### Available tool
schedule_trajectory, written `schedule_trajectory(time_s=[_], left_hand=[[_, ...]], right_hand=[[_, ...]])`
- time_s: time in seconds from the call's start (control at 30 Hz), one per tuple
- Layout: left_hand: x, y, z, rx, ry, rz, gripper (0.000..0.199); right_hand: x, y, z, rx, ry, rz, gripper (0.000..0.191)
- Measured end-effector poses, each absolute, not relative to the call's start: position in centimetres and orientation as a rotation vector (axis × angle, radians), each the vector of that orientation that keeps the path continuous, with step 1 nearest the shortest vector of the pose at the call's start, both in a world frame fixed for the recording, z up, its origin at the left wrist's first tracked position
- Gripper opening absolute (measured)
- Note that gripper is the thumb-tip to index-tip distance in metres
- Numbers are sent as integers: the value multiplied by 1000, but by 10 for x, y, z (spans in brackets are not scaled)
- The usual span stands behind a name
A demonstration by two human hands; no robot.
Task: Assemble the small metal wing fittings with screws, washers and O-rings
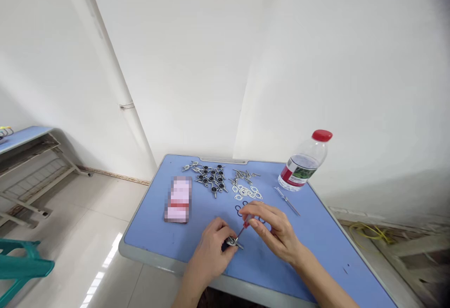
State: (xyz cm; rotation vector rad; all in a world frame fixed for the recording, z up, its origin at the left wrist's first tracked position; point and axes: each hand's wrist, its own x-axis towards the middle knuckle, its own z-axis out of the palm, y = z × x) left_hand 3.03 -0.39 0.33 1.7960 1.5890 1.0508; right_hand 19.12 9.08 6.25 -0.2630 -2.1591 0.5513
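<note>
Precariously, the left hand (211,256) was curled shut around a small silver metal fitting (232,241), while the right hand (274,235) pinched a slim red-handled screwdriver (246,221) against it above the blue tabletop (147,233); a slipping tip could have sent the fitting skidding away.

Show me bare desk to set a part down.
Widest patch: right of the right hand, below the thin metal tool and water bottle. Smaller: left of the left hand, below the blurred pink packet. Crowded: far middle, metal wing parts and white gaskets.
</note>
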Motion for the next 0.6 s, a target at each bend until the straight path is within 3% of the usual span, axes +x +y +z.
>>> schedule_trajectory(time_s=[0.13,0.6], left_hand=[[28,-5,4,1790,1570,1047,18],[24,-9,4,1783,1552,996,11]], right_hand=[[191,87,66,-243,-2152,597,25],[187,83,64,-186,-2099,583,18]])
